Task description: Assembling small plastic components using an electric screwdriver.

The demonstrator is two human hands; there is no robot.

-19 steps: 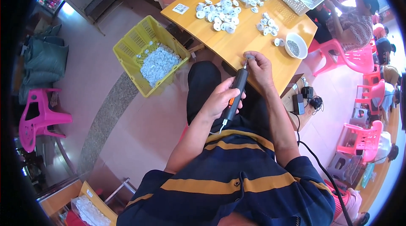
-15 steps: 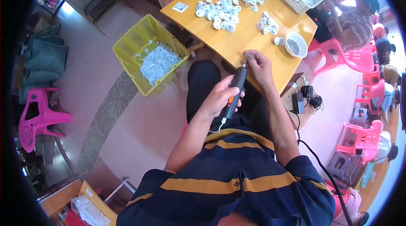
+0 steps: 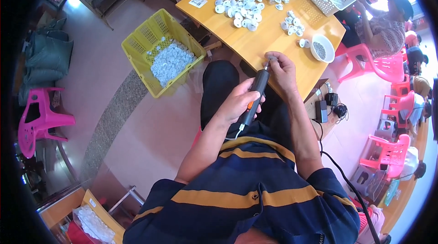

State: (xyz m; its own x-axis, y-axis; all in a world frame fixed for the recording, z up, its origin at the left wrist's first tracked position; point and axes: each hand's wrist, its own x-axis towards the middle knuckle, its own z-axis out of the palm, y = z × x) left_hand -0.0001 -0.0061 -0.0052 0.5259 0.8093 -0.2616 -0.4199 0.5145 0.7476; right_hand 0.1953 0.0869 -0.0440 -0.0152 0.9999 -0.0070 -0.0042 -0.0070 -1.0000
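1. The left hand (image 3: 237, 102) has its fingers clenched round a black electric screwdriver (image 3: 253, 98).
2. The right hand (image 3: 283, 68) pinches a small white part (image 3: 271, 56) at the bit tip, over the bench (image 3: 269, 38) edge.
3. Piles of white parts (image 3: 242, 9) lie beyond the fingers (whether finished or waiting, unclear).

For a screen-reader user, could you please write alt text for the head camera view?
A seated person's left hand grips a black electric screwdriver, its tip against a small white part pinched in the right hand at the edge of a wooden table. Round white parts and a bowl of screws lie on it; a yellow crate stands left.
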